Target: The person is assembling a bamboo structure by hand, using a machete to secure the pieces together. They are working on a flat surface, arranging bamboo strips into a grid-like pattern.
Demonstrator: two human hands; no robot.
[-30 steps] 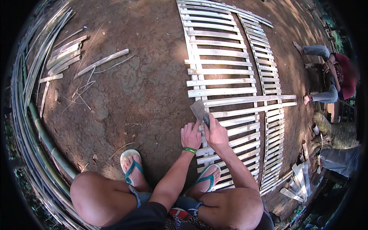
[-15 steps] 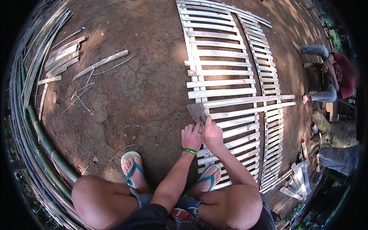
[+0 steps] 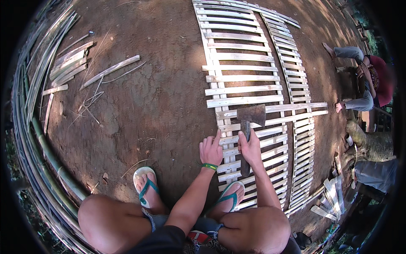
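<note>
My right hand is closed around the dark handle of a hatchet. Its broad, worn metal head is raised over the slats, and the handle's end hangs below my fist. My left hand, with a green and yellow band at the wrist, is at the left edge of a bamboo slat frame. Its index finger stretches out to a slat's end; the other fingers are partly bent, and their undersides are hidden. Pale crosswise slats are spaced along the frame's long rails. Two longer slats reach across to a second slatted panel.
Long bamboo poles curve along the left side. Short split pieces lie on the brown dirt at upper left. At far right a person in a red shirt sits near a tree trunk. Bamboo offcuts lie at lower right.
The hatchet has swung up and to the right, from beside my left hand to over the slats. My right hand has shifted right with it, and my left index finger has straightened.
</note>
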